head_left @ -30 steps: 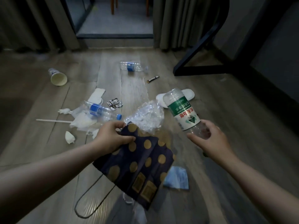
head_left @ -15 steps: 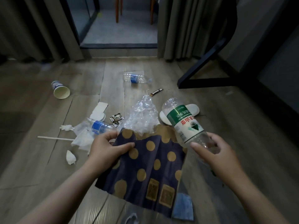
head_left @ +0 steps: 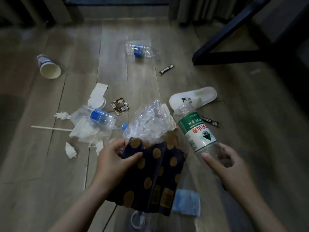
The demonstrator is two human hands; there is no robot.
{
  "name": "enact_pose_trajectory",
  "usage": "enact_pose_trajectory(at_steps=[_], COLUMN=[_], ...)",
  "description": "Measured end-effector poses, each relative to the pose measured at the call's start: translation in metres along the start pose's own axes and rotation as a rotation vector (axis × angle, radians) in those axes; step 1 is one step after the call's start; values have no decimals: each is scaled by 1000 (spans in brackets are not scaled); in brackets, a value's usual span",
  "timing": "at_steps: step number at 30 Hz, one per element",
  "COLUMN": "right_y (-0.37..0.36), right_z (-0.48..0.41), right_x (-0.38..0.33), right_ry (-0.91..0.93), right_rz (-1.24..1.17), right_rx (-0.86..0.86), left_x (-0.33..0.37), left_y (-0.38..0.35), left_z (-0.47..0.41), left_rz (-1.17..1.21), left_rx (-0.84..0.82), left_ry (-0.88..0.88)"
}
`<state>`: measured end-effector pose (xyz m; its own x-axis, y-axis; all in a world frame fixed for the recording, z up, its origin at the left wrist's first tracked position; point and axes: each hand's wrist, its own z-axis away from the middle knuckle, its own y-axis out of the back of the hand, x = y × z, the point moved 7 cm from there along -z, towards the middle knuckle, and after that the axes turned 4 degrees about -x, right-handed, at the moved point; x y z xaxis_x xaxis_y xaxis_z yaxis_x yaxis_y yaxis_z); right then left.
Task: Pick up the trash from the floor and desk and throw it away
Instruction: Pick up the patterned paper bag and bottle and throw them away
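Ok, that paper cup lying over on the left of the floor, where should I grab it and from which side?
Probably by the rim. The paper cup lies on its side, open mouth turned toward you, base pointing away, so come from the near side and pinch the upper wall, fingers inside. Nothing touches it, so the approach looks free.

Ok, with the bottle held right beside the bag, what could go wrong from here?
The crumpled clear plastic bulges out of the mouth of the dotted bag; pushing the green-label bottle in could knock it out onto the floor. The left hand pinches only one edge of the bag, so the opening looks folded and the bottle may catch.
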<state>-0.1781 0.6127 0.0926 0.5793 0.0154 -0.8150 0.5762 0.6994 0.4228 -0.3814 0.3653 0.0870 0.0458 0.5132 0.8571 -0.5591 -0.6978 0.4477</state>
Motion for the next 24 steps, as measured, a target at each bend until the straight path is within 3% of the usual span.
enact_pose_trajectory(at_steps=[4, 10, 17, 24], right_y=[9, 49, 165, 280], right_z=[29, 93, 160, 231], right_x=[-27, -133, -301, -462], right_ry=[-117, -179, -123, 23], right_rz=[-60, -80, -17, -95], right_rx=[-1, -47, -22, 17], left_x=[28, 141, 329, 532], left_y=[17, 66, 127, 189], left_z=[25, 54, 102, 149], left_rz=[-79, -129, -99, -125], left_rx=[1, -23, -4, 48], left_ry=[67, 96, 57, -111])
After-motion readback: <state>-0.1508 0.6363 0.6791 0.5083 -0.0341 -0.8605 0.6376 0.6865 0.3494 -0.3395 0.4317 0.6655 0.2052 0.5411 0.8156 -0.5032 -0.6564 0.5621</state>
